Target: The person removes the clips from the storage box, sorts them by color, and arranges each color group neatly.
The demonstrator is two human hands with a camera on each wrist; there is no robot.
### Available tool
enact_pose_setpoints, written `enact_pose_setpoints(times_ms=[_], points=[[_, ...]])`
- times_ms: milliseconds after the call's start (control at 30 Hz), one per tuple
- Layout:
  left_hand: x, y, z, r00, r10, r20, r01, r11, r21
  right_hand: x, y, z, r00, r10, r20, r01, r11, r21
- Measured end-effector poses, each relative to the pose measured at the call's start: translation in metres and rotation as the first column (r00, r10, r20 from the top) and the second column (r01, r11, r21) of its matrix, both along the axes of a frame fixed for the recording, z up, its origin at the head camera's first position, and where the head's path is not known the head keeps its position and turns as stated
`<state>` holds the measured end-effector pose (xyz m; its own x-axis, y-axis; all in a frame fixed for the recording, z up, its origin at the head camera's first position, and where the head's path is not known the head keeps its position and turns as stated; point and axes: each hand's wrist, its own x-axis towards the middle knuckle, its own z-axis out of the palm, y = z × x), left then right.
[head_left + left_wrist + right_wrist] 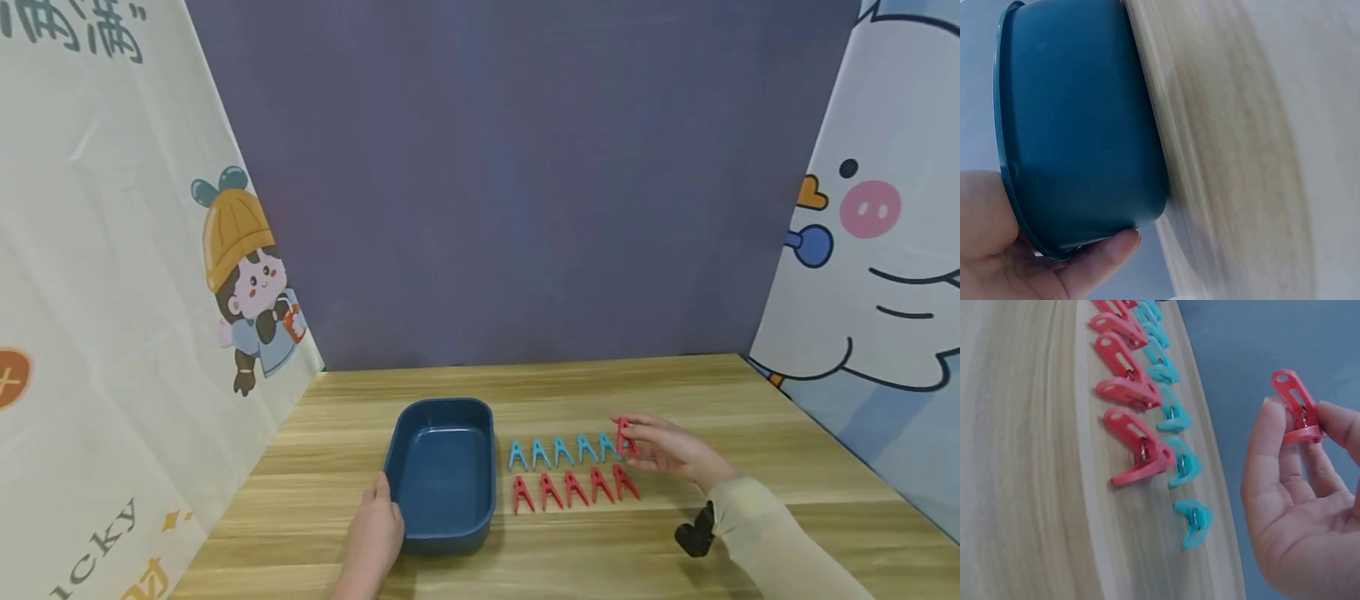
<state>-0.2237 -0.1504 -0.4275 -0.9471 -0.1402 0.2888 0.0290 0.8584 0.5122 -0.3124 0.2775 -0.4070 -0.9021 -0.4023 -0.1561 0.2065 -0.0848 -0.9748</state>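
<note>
A dark blue rectangular plastic bin (442, 479) stands upright on the table. My left hand (375, 532) grips its near left side; in the left wrist view, fingers (1100, 259) press against the outer wall below the rim. My right hand (670, 450) pinches a red clothespin (1297, 403) between thumb and fingertips, raised over the far right end of the rows. Beneath it stretches a row of several blue clothespins (562, 452), the last partly hidden by the hand. Nearer to me lies a parallel row of several red clothespins (572, 488).
The wood-grain table (585, 558) ends at a dark grey-blue backdrop (510, 183). Printed cartoon cloths (97, 275) hang at both sides. A black object (696, 533) is at my right cuff.
</note>
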Motion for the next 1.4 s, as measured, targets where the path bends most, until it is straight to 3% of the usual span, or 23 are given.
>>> enact_pose_setpoints(times_ms=[433, 867, 1133, 1400], points=[[0.0, 0.0, 0.0, 1.0, -0.003, -0.013, 0.003, 1.0, -0.001, 0.002, 0.014, -0.01, 1.0, 0.025, -0.001, -0.025, 0.999, 0.043], [-0.001, 0.0, -0.001, 1.0, -0.002, -0.026, 0.002, 1.0, -0.015, 0.009, 0.024, -0.017, 1.0, -0.009, 0.011, 0.009, 0.999, 0.039], [-0.001, 0.0, 0.0, 1.0, 0.003, -0.005, -0.003, 1.0, -0.002, 0.012, 0.023, -0.021, 0.996, -0.094, -0.003, 0.094, 0.985, 0.146], [-0.001, 0.0, -0.001, 1.0, 0.002, -0.023, -0.002, 1.0, -0.011, 0.016, 0.023, -0.022, 0.998, -0.06, -0.03, 0.065, 0.975, 0.211]])
